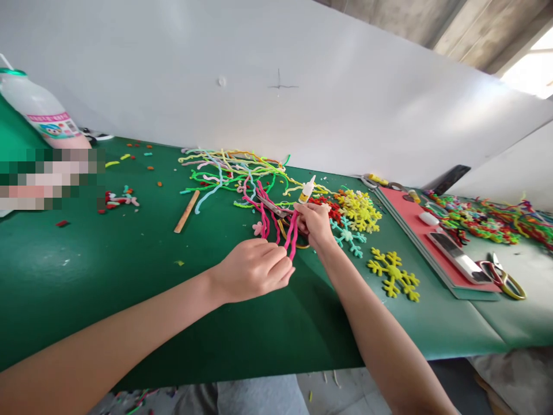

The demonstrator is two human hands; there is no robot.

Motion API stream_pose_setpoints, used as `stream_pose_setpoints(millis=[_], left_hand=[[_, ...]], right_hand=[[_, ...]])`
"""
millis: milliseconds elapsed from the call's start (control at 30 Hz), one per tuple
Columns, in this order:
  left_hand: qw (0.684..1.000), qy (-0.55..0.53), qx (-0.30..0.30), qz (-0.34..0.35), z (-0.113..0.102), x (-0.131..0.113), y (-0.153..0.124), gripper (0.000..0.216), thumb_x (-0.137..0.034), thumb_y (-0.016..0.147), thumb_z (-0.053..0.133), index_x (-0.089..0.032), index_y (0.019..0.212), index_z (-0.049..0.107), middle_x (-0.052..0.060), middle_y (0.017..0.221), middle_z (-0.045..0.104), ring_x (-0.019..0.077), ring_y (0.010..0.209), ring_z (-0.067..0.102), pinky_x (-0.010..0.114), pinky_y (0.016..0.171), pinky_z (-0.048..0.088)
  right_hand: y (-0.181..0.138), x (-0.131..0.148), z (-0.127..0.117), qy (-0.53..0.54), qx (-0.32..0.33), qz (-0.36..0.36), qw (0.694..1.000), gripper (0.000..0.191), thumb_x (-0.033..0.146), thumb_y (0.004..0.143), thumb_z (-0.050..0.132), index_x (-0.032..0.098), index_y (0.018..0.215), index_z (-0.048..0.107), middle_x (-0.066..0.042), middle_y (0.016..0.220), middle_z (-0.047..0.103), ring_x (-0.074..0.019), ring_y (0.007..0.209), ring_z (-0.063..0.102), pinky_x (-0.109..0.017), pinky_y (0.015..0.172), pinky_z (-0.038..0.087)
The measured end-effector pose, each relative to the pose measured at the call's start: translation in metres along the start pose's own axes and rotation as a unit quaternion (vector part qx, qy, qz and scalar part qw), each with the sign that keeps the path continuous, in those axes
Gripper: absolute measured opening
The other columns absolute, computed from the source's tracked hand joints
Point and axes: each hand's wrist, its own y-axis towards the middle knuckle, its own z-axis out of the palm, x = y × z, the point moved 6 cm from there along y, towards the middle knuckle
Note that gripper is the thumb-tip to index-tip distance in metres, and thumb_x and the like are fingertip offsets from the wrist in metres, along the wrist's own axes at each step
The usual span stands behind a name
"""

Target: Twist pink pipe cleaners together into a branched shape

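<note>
Two bright pink pipe cleaners (292,237) stretch between my two hands over the green table. At their lower end, my left hand (259,270) is closed on them. The fingers of my right hand (314,223) pinch their upper end. Just behind lies a pair of scissors (276,208) with gold handles, partly hidden by my right hand and the pink strands. More pink pipe cleaners (265,214) lie beside the blades. A small white glue bottle (307,190) stands beyond my right hand. To its right are a turquoise snowflake (348,235) and stacked yellow snowflakes (358,208).
Loose coloured pipe cleaners (233,167) heap at the back. A wooden stick (187,212) lies left. One yellow snowflake (394,273) is at right, near a red folder (406,219) with a phone (458,256) and other scissors (501,278). A drink bottle (47,115) stands far left.
</note>
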Motion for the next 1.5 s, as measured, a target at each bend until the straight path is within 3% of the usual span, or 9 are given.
stream_pose_setpoints(millis=[67, 167, 267, 533, 633, 767, 933, 1233, 1500], left_hand=[[0.997, -0.071, -0.025, -0.010, -0.003, 0.006, -0.002, 0.005, -0.019, 0.090, 0.057, -0.014, 0.093, 0.057, 0.000, 0.075, 0.064, 0.0130, 0.068, 0.062, 0.026, 0.063, 0.051], [0.987, -0.143, -0.035, -0.056, 0.000, 0.022, -0.007, 0.035, -0.020, 0.090, 0.059, -0.011, 0.123, 0.048, 0.006, 0.094, 0.069, 0.0140, 0.084, 0.066, 0.026, 0.076, 0.055], [0.992, -0.114, 0.017, -0.054, 0.010, 0.030, -0.011, 0.041, -0.020, 0.093, 0.054, -0.014, 0.132, 0.045, 0.003, 0.087, 0.066, 0.0136, 0.075, 0.063, 0.026, 0.070, 0.054], [0.988, -0.145, 0.041, -0.019, 0.016, 0.026, -0.015, 0.020, -0.017, 0.097, 0.047, -0.015, 0.098, 0.067, 0.002, 0.076, 0.066, 0.0112, 0.065, 0.060, 0.023, 0.057, 0.045], [0.977, -0.194, 0.003, -0.088, 0.010, 0.033, -0.012, 0.022, -0.021, 0.098, 0.047, -0.016, 0.094, 0.067, 0.002, 0.076, 0.068, 0.0113, 0.066, 0.062, 0.023, 0.062, 0.047], [0.903, -0.298, -0.025, -0.309, 0.009, 0.060, -0.013, 0.035, -0.031, 0.094, 0.054, -0.016, 0.064, 0.062, -0.002, 0.055, 0.060, 0.0091, 0.051, 0.055, 0.020, 0.054, 0.044], [0.780, -0.419, 0.037, -0.464, 0.024, 0.072, -0.022, 0.043, -0.041, 0.090, 0.057, -0.016, 0.055, 0.053, -0.005, 0.045, 0.052, 0.0085, 0.042, 0.049, 0.020, 0.047, 0.039], [0.677, -0.506, 0.147, -0.514, 0.043, 0.061, -0.029, 0.043, -0.049, 0.084, 0.063, -0.014, 0.059, 0.060, -0.004, 0.045, 0.049, 0.0068, 0.043, 0.041, 0.021, 0.045, 0.028], [0.535, -0.661, 0.201, -0.487, 0.054, 0.049, -0.033, 0.035, -0.046, 0.085, 0.064, -0.012, 0.089, 0.072, 0.000, 0.061, 0.060, 0.0082, 0.053, 0.050, 0.021, 0.054, 0.039]], right_hand=[[-0.003, -0.001, 0.001, 0.028, 0.013, 0.045, 0.999, 0.034, 0.028, 0.068, 0.067, 0.021, 0.052, 0.038, 0.009, 0.035, 0.032, -0.0047, 0.029, 0.029, -0.020, 0.031, 0.013], [-0.009, -0.006, 0.008, 0.042, 0.055, 0.100, 0.993, 0.035, 0.026, 0.066, 0.070, 0.019, 0.051, 0.039, 0.010, 0.038, 0.029, -0.0038, 0.030, 0.028, -0.020, 0.032, 0.011], [-0.016, -0.009, 0.021, 0.075, 0.107, 0.124, 0.984, 0.035, 0.027, 0.066, 0.071, 0.019, 0.052, 0.040, 0.010, 0.039, 0.027, -0.0040, 0.031, 0.028, -0.021, 0.033, 0.013], [-0.033, -0.007, 0.040, -0.034, 0.202, 0.094, 0.974, 0.042, 0.041, 0.069, 0.073, 0.019, 0.054, 0.041, 0.009, 0.040, 0.033, -0.0044, 0.033, 0.034, -0.019, 0.034, 0.018], [-0.031, -0.002, 0.038, -0.119, 0.189, 0.031, 0.974, 0.040, 0.049, 0.076, 0.066, 0.018, 0.059, 0.049, 0.007, 0.039, 0.039, -0.0052, 0.033, 0.034, -0.020, 0.035, 0.021], [-0.031, 0.017, 0.034, -0.125, 0.141, -0.073, 0.979, 0.038, 0.052, 0.082, 0.060, 0.016, 0.068, 0.058, 0.007, 0.041, 0.041, -0.0064, 0.035, 0.039, -0.020, 0.038, 0.027], [-0.042, 0.031, 0.040, -0.022, 0.216, -0.071, 0.974, 0.038, 0.054, 0.085, 0.057, 0.017, 0.075, 0.060, 0.007, 0.047, 0.039, -0.0077, 0.040, 0.044, -0.021, 0.038, 0.027], [-0.051, 0.027, 0.050, -0.048, 0.292, -0.053, 0.954, 0.030, 0.041, 0.072, 0.077, 0.016, 0.072, 0.061, 0.006, 0.053, 0.048, -0.0053, 0.044, 0.040, -0.020, 0.041, 0.030], [-0.042, 0.032, 0.038, 0.012, 0.270, -0.059, 0.961, 0.027, 0.040, 0.075, 0.076, 0.016, 0.076, 0.063, 0.004, 0.054, 0.054, -0.0059, 0.044, 0.045, -0.019, 0.040, 0.029]])
